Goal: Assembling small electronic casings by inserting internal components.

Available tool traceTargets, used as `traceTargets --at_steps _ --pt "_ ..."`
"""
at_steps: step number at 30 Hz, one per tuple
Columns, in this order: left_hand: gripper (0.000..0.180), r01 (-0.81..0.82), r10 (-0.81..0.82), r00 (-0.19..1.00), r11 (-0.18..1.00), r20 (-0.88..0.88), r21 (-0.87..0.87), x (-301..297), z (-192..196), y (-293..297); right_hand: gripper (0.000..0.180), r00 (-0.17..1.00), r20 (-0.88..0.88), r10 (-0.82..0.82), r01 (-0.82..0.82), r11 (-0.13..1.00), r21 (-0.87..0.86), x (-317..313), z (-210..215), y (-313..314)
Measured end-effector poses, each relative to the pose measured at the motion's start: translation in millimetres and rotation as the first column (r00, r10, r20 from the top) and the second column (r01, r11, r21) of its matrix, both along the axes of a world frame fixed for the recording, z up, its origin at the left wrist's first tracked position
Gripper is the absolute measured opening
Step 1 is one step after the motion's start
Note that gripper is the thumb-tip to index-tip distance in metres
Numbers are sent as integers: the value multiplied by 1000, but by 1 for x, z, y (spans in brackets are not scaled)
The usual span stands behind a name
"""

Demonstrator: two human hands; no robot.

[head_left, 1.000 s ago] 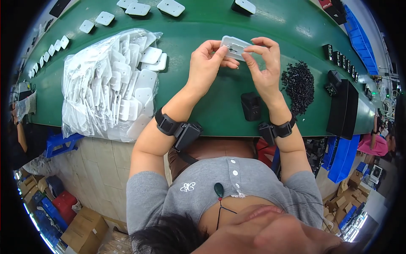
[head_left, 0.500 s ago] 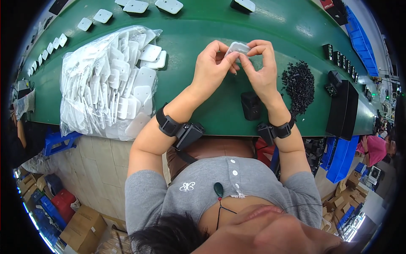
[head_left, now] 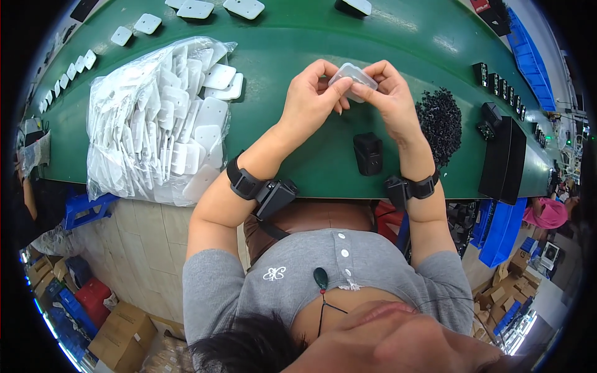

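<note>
Left hand, right hand pinch white plastic piece; underside hidden.

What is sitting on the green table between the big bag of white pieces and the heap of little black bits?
In the head view, a small black box-shaped device lies between the clear bag of white plastic pieces and the pile of black parts.

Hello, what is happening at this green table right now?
A person holds a small white plastic piece between the left hand and the right hand, above the green table. A clear bag of similar white pieces lies to the person's left. A pile of small black parts sits to the right, and a small black block rests below the hands.
</note>
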State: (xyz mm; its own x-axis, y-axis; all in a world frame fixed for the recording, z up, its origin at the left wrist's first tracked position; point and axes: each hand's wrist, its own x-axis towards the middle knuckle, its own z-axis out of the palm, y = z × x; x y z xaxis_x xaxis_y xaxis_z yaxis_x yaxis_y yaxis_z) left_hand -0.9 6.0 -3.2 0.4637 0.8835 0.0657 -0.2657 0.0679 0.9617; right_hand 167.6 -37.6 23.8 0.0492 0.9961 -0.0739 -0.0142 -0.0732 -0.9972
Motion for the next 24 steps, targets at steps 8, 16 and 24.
traceTargets --at_steps 8,16,24 --pt "16 51 -31 982 993 185 -105 4 8 1 25 993 -97 -68 69 998 4 4 -6 3" --pt "12 -134 127 965 991 -230 -16 3 -9 20 34 987 103 -122 127 991 -51 3 -9 3" --pt "22 -69 519 704 729 -484 681 -2 -23 21 38 420 850 318 -689 721 71 11 43 -56"
